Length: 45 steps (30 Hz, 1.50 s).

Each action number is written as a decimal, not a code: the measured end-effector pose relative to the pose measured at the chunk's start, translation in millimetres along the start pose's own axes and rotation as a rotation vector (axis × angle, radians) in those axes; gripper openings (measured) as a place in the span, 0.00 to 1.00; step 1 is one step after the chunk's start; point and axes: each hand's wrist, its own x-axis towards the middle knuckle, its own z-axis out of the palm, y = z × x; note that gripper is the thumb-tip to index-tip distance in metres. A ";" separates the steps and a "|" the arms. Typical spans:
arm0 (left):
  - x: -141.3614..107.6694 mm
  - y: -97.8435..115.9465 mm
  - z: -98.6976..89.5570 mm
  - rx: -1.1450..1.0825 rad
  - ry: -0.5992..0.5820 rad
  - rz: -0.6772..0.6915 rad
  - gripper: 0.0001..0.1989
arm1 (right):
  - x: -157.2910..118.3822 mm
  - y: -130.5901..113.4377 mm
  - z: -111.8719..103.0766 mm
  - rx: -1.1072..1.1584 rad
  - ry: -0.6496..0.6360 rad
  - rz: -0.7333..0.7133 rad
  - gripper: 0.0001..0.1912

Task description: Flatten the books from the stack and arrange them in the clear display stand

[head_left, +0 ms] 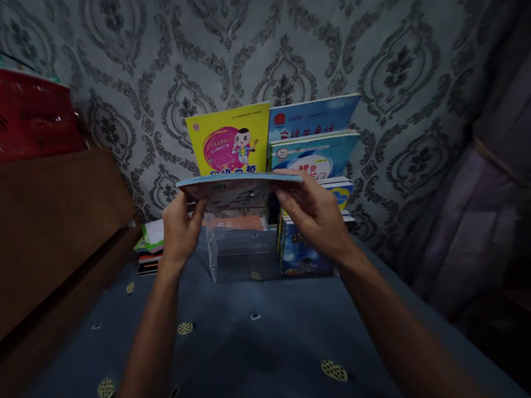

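Note:
My left hand and my right hand grip opposite ends of a thin book, thumbs on the side facing me. The book is tilted, its light-blue edge uppermost. It is in front of a clear stand. In the back of the stand a yellow book with a cartoon figure stands upright. To the right, several blue-covered books stand in stepped rows, among them a tall blue book, a light-blue one and a dark blue one at the front.
A small pile of books lies left of the stand on the blue patterned cloth. At the left, a red basket sits on a brown wooden piece. Patterned wallpaper is behind; a tied curtain hangs at the right.

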 end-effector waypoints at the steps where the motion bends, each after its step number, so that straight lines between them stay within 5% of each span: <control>1: 4.0 0.5 0.5 -0.001 0.008 0.012 0.13 | 4.7 0.4 -0.5 -0.003 0.000 -0.012 0.18; 20: 13.8 -31.9 18.2 0.015 0.025 -0.017 0.15 | 29.9 24.0 3.0 -0.030 -0.079 -0.024 0.15; 38: 29.0 -34.1 21.1 0.022 0.035 0.013 0.12 | 47.6 28.7 0.3 -0.036 -0.111 -0.044 0.17; 45: 40.6 -26.2 18.5 -0.039 0.088 0.069 0.17 | 54.4 21.7 3.1 -0.031 -0.004 -0.105 0.15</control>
